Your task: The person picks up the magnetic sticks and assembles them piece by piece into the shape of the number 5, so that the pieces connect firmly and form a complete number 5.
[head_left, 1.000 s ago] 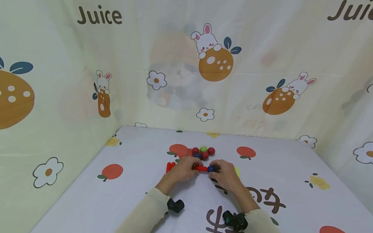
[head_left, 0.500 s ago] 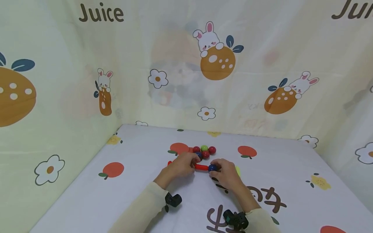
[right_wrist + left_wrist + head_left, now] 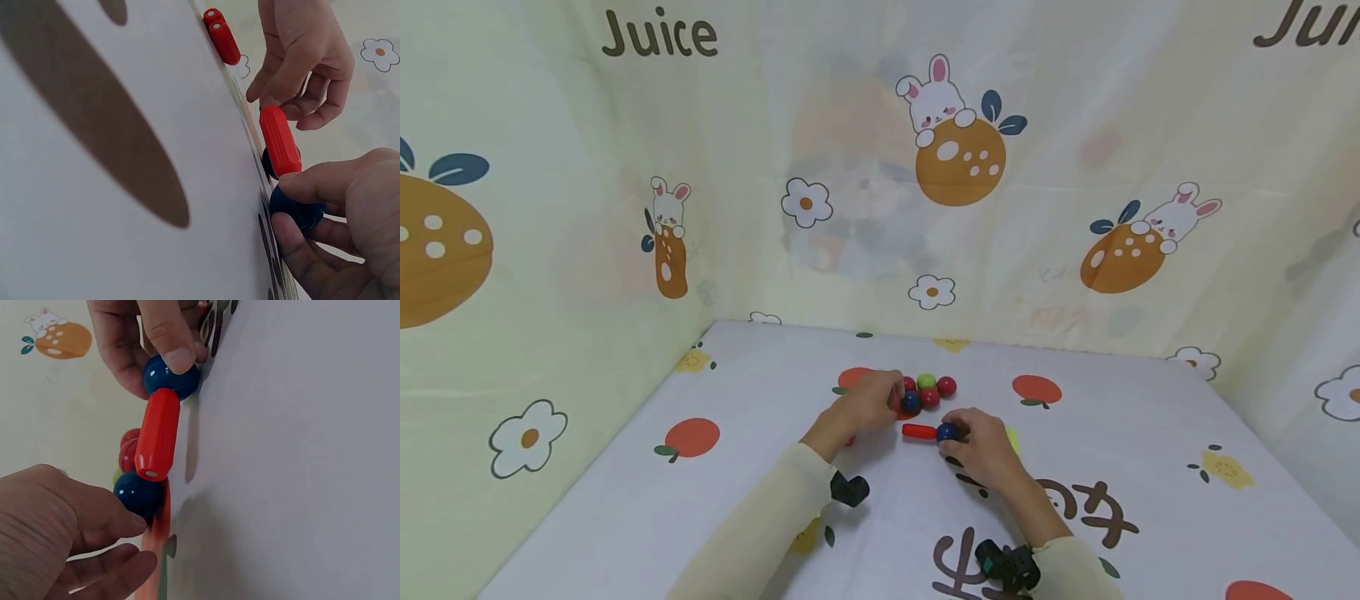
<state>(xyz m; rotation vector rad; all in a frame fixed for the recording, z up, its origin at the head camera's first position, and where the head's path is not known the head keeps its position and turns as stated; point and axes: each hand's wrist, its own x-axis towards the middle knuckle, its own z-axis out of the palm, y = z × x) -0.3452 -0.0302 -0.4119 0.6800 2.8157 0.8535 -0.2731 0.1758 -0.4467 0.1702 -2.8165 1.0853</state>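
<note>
My right hand (image 3: 979, 443) pinches 1 blue ball (image 3: 947, 432) so its rod (image 3: 919, 431) juts free; my left hand (image 3: 867, 402), loosely parted, holds nothing.

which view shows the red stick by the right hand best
The left wrist view: the red stick is large there, its pale-centred free end showing. The head view shows it small, side-on; the right wrist view, its side without that pale centre.

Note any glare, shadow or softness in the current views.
Left wrist: dim, with small glints on the upper blue ball and lower blue ball, and a dark shadow on the pale tabletop; right wrist: also dim, the big brown print slightly soft-edged; head: brighter, with soft shadow beside the left sleeve.
</note>
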